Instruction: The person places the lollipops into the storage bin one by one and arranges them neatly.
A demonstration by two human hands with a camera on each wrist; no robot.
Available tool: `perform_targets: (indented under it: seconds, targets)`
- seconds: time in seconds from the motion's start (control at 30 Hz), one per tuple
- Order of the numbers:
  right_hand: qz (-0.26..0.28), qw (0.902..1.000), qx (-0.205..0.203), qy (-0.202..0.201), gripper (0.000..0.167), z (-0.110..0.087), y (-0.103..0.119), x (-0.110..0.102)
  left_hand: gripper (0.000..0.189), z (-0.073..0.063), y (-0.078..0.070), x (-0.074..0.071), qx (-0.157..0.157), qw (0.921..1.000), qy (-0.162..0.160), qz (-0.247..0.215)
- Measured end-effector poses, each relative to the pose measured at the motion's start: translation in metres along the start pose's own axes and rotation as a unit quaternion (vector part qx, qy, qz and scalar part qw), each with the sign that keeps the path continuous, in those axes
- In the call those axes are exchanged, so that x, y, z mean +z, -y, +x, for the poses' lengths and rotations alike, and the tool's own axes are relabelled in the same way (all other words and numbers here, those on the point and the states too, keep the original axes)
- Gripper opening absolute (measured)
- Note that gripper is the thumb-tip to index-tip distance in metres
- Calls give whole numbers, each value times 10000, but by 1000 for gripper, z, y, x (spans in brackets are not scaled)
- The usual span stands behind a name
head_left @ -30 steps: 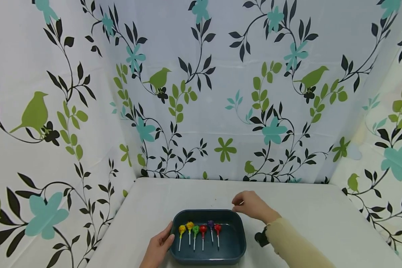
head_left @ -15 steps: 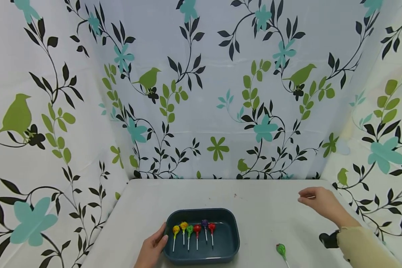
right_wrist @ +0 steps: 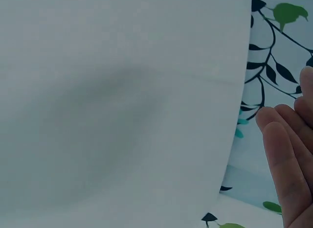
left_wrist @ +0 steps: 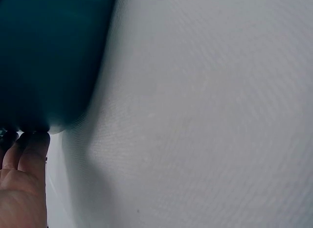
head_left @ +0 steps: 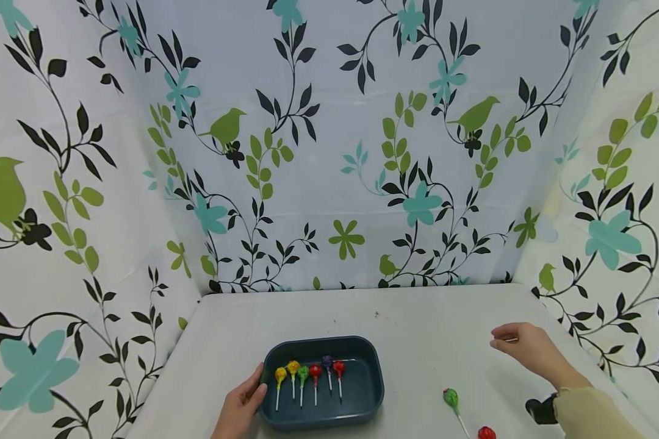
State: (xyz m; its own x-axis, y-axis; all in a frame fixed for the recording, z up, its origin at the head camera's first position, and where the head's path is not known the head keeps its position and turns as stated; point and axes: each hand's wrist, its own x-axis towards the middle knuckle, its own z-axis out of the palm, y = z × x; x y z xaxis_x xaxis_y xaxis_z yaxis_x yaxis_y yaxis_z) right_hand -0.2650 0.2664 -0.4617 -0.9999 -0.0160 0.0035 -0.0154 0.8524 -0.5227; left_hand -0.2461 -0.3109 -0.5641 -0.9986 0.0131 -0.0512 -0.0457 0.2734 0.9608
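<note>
My left hand (head_left: 240, 405) grips the left wall of a dark blue-green tray (head_left: 362, 410), thumb at the rim and fingers outside. In the left wrist view, fingertips (left_wrist: 35, 142) touch the tray's side (left_wrist: 54, 61). Inside the tray, several lollipops lie in a row, heads toward the far side: two yellow, a green (head_left: 303, 373), a purple (head_left: 327, 364) and two red. My right hand (head_left: 529, 349) hovers over the table to the right, holding nothing, its fingers loosely extended. Nearer to me on the table lie a green lollipop (head_left: 451, 399) and a red one (head_left: 486, 433), partly cut off.
A white-covered table (head_left: 417, 329) carries everything. Patterned curtains (head_left: 307, 152) with birds and leaves close off the back and both sides. A dark wrist camera (head_left: 540, 411) sits under my right wrist.
My right hand has moved right, away from the tray's far corner. The head view has turned right, bringing the loose green and red lollipops into sight. My left hand stays on the tray.
</note>
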Motion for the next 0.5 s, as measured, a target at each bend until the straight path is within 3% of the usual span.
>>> perform_targets:
  seconds: [0.1, 0.5]
  targets:
    - [140, 9998, 120, 125, 36, -3, 0, 18, 50, 0, 2, 1, 54, 10000, -12, -28]
    - [370, 9978, 456, 321, 25, -19, 7, 76, 52, 1, -2, 2, -313, 9991, -32, -279]
